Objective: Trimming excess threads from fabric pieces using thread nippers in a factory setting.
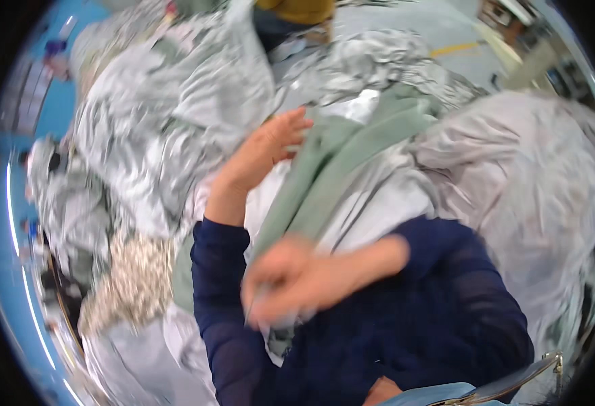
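Note:
A length of sage-green cloth (321, 183) runs from the heap in front of me down toward my body. My left hand (263, 152) is raised beside its far left edge, fingers stretched out and apart, holding nothing. Close to my chest, my right hand (291, 281) is closed on the near end of the green cloth; motion blurs its fingers. White cloth (385, 203) lies beneath and to the right of the green piece.
Large piles of pale grey-white fabric (169, 115) rise at the left, with a pinkish-white heap (514, 149) at the right. A cream, shaggy-textured bundle (138, 281) lies near left. Beyond the piles, a person in a mustard top (297, 10) is partly visible.

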A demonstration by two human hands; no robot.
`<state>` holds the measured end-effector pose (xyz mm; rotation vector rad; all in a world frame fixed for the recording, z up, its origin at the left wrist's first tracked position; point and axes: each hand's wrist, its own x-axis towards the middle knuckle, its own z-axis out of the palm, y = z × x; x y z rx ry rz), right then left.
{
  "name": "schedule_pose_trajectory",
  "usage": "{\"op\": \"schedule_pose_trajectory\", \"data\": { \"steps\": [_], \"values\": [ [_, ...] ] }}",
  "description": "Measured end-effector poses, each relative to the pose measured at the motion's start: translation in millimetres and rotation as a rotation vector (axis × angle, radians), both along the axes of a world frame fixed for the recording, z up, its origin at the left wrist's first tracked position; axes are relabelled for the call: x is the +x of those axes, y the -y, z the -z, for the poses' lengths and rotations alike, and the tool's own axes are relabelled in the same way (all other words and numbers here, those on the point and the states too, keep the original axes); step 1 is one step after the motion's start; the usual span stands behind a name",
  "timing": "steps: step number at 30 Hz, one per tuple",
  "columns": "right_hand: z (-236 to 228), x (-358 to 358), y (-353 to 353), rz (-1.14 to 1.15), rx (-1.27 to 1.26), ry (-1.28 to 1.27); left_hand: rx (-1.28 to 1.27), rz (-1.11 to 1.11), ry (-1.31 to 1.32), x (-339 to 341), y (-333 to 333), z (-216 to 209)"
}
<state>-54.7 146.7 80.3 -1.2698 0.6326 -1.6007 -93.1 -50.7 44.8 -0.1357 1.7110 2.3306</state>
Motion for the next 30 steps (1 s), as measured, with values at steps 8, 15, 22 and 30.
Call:
{"op": "schedule_pose_trajectory", "data": {
  "steps": [8, 15, 22, 30],
  "values": [
    [34.8, 7.4, -28.2, -0.021, -0.052, -0.034, -1.038, -0.083, -0.191, 17.1, -115.0, 85.7],
    [89.4, -161.4, -75.1, 0.881, 0.435, -0.245, -0.712, -0.514, -0.177, 84.6, -108.1, 62.6],
    [182.9, -225.8, -38.4, 0.476, 0.423, -0.489, -0.71, -0.675, -0.216, 154.6, -87.0, 39.9],
    [101.2, -195.6, -68.9, 0.484, 0.543, -0.55, -0.775, -0.753, -0.091, 204.7, -40.7, 31.1]
  ]
}}
